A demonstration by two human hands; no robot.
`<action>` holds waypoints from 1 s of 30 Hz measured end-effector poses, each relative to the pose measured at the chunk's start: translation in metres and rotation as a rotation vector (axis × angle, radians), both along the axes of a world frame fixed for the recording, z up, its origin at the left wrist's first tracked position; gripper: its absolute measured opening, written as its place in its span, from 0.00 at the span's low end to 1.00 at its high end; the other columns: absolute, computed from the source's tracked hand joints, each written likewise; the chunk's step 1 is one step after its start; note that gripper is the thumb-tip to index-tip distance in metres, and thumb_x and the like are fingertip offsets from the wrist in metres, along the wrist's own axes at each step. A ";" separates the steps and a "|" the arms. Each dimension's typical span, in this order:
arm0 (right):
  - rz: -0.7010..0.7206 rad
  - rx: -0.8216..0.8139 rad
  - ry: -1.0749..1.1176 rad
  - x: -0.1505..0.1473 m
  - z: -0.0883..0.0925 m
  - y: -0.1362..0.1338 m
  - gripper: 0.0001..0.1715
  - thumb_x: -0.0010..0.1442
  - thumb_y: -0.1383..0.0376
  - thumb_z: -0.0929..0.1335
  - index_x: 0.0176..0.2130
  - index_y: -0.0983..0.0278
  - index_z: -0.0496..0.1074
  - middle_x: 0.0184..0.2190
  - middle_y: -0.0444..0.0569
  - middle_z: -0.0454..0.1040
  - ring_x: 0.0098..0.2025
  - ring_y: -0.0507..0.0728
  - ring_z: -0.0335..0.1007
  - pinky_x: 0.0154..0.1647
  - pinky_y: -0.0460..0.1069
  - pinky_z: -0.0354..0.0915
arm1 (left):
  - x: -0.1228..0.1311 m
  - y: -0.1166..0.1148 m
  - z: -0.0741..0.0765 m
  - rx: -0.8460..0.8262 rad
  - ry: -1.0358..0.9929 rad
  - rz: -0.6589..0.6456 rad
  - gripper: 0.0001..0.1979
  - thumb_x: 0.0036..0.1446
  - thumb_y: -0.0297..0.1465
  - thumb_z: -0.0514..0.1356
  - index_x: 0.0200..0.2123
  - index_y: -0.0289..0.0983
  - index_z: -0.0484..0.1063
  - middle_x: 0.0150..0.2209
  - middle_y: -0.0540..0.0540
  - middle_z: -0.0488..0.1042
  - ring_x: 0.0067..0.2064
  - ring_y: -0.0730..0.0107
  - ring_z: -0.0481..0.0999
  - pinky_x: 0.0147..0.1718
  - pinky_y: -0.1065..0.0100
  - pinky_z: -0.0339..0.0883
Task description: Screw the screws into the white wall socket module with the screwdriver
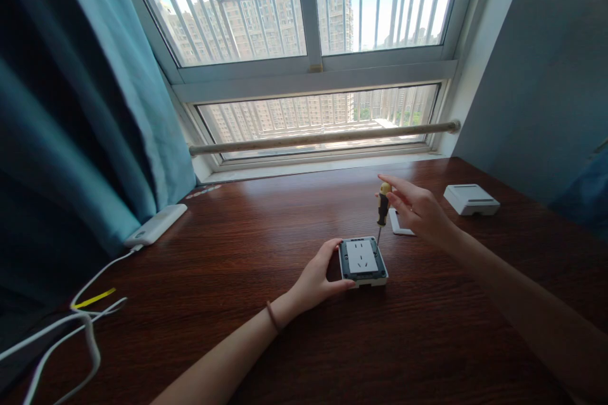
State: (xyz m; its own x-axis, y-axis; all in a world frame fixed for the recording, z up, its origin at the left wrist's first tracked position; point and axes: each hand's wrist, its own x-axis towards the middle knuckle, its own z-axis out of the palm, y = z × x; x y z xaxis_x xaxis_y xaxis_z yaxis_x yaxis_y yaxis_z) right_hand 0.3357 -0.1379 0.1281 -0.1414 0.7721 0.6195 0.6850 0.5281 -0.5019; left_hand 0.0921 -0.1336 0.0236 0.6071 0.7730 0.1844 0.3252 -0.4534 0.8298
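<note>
A wall socket (361,257) with a white face and a dark surround sits in a white mounting box on the wooden table. My left hand (319,273) grips the box from its left side, thumb along the near edge and fingers at the far left corner. In my right hand (412,202) is a screwdriver (382,205) with a black and yellow handle, held nearly upright. Its tip meets the right side of the socket's surround; the screw itself is too small to make out. Partly behind my right hand lies a white frame (398,222).
Another white box (471,199) rests at the right of the table (266,221). At the left, a white power strip (156,225) lies against the blue curtain (156,158), with white cables (90,335) and a yellow strip (95,298) nearby. A window and rail close off the far side.
</note>
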 end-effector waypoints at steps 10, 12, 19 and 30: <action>0.100 -0.081 0.249 0.007 0.009 -0.002 0.12 0.57 0.63 0.64 0.40 0.65 0.72 0.47 0.54 0.72 0.49 0.59 0.68 0.51 0.56 0.64 | 0.000 0.000 0.001 0.010 -0.004 -0.016 0.38 0.43 0.37 0.65 0.56 0.40 0.51 0.56 0.42 0.59 0.57 0.61 0.59 0.57 0.61 0.52; 0.128 -0.144 0.363 0.006 0.006 0.000 0.10 0.54 0.61 0.67 0.35 0.65 0.70 0.42 0.54 0.74 0.44 0.59 0.71 0.47 0.56 0.67 | 0.000 0.000 0.000 0.007 -0.001 -0.015 0.38 0.43 0.37 0.65 0.56 0.40 0.51 0.56 0.42 0.59 0.57 0.60 0.59 0.57 0.60 0.52; -0.030 -0.041 0.366 0.001 -0.006 0.004 0.20 0.47 0.56 0.71 0.38 0.62 0.67 0.25 0.42 0.69 0.27 0.53 0.70 0.28 0.49 0.69 | 0.001 0.001 -0.003 0.005 -0.013 -0.030 0.38 0.44 0.36 0.64 0.57 0.39 0.52 0.57 0.40 0.58 0.58 0.57 0.59 0.58 0.57 0.51; 0.267 -0.243 0.031 0.017 0.015 -0.004 0.25 0.56 0.64 0.64 0.54 0.65 0.60 0.43 0.53 0.72 0.44 0.57 0.70 0.46 0.55 0.68 | 0.001 0.001 -0.002 -0.016 -0.016 -0.016 0.38 0.43 0.38 0.65 0.56 0.39 0.52 0.55 0.40 0.61 0.56 0.57 0.61 0.56 0.57 0.54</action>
State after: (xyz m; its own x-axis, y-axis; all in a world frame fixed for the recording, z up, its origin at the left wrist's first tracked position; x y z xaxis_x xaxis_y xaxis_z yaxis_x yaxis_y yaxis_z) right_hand 0.3524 -0.1414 0.1433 -0.3415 0.8360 0.4295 0.5216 0.5487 -0.6533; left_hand 0.0927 -0.1325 0.0215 0.6166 0.7660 0.1820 0.3048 -0.4453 0.8419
